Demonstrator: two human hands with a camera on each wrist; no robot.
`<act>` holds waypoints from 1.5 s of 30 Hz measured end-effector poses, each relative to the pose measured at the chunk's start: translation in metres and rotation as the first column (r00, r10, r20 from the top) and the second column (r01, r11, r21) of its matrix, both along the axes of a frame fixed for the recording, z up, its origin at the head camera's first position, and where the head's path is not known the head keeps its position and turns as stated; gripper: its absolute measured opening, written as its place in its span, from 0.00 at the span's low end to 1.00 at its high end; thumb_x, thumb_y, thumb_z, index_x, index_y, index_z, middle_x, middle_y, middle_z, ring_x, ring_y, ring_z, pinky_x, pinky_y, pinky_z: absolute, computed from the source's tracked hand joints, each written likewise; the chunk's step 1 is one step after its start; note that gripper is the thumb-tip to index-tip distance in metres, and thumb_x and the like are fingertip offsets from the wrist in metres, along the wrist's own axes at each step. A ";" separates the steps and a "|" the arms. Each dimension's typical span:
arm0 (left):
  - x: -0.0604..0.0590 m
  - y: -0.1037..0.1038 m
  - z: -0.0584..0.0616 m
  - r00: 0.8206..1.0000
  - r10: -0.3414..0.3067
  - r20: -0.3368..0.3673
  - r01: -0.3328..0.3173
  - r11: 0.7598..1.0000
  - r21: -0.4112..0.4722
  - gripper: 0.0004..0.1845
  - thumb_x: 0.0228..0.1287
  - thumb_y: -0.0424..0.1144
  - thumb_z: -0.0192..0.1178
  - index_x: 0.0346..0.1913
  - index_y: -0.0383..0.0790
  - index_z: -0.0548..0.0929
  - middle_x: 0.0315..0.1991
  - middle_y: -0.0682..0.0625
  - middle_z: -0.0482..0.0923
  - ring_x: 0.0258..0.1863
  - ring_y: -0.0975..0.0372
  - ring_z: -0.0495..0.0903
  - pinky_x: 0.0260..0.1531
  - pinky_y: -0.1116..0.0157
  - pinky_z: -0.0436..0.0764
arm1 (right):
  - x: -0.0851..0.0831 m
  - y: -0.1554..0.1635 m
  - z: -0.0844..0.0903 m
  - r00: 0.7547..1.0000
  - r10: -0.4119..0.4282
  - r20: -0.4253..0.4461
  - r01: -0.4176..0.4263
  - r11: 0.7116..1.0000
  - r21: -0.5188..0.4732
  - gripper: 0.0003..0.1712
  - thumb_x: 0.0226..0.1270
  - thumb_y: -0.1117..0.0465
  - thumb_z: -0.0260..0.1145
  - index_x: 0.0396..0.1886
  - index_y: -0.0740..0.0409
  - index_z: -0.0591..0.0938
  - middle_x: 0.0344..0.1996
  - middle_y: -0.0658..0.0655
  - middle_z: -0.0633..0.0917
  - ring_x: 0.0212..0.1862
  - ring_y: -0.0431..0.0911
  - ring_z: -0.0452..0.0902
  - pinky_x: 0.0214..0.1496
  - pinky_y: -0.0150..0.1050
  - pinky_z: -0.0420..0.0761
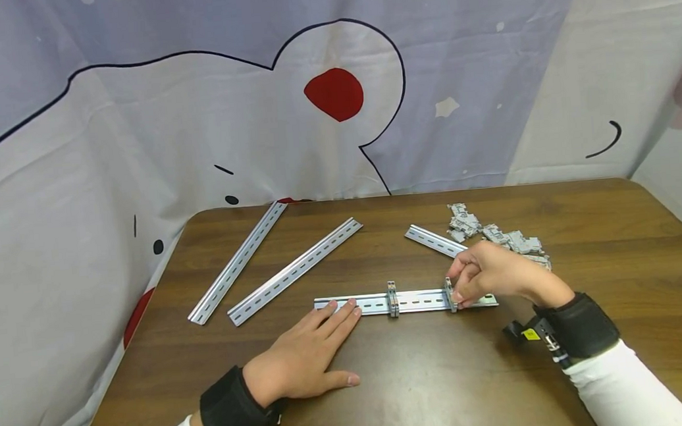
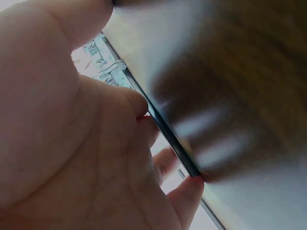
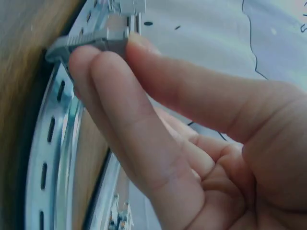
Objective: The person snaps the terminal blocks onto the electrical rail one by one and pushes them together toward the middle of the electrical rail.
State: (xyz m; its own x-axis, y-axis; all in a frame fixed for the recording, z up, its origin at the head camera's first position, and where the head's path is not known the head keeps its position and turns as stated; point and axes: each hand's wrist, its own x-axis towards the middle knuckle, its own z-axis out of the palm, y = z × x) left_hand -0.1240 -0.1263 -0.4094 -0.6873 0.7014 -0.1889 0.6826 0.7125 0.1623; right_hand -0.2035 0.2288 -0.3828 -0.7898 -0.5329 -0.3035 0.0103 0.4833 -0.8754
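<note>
The left hand (image 1: 304, 367) lies flat and open on the surface (image 1: 448, 390), its fingertips pressing the left end of the rail (image 1: 377, 303). The right hand (image 1: 490, 275) pinches a small grey clip (image 1: 450, 294) between thumb and fingers, seated across the rail near its right end.

If the clip goes on tilted it may catch only one lip of the rail and jam or pop off; the right wrist view is too close to tell whether both edges are hooked. Should the left fingertips ease off, the rail could skid on the smooth surface under the push.

The rail is a slotted silver strip lying crosswise just in front of the person. A second clip (image 1: 392, 298) sits at its middle, and a heap of spare clips (image 1: 497, 235) lies behind the right hand.
</note>
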 end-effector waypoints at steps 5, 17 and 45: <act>0.000 -0.001 -0.001 1.000 0.006 0.012 -0.006 1.000 0.000 0.49 0.65 0.68 0.49 0.79 0.44 0.47 0.79 0.49 0.42 0.77 0.50 0.45 0.73 0.50 0.52 | 0.000 -0.013 -0.006 1.000 -0.023 0.016 0.024 0.999 -0.033 0.25 0.55 0.70 0.73 0.49 0.79 0.73 0.31 0.66 0.88 0.34 0.55 0.87 0.41 0.47 0.85; -0.001 -0.003 -0.003 1.000 0.009 0.013 -0.009 1.000 -0.013 0.49 0.65 0.69 0.48 0.79 0.46 0.44 0.79 0.50 0.40 0.77 0.51 0.44 0.73 0.50 0.51 | 0.004 -0.048 -0.027 0.996 -0.038 0.076 0.056 0.967 -0.250 0.25 0.60 0.72 0.68 0.54 0.81 0.71 0.35 0.70 0.86 0.38 0.59 0.86 0.44 0.50 0.84; 0.000 0.000 0.000 1.000 0.011 -0.005 -0.011 0.999 -0.036 0.49 0.65 0.69 0.48 0.79 0.46 0.45 0.79 0.50 0.41 0.77 0.51 0.45 0.73 0.51 0.52 | 0.015 -0.070 -0.040 0.985 -0.168 0.047 0.174 0.930 -0.323 0.28 0.58 0.70 0.71 0.56 0.76 0.72 0.34 0.68 0.87 0.37 0.57 0.86 0.42 0.48 0.85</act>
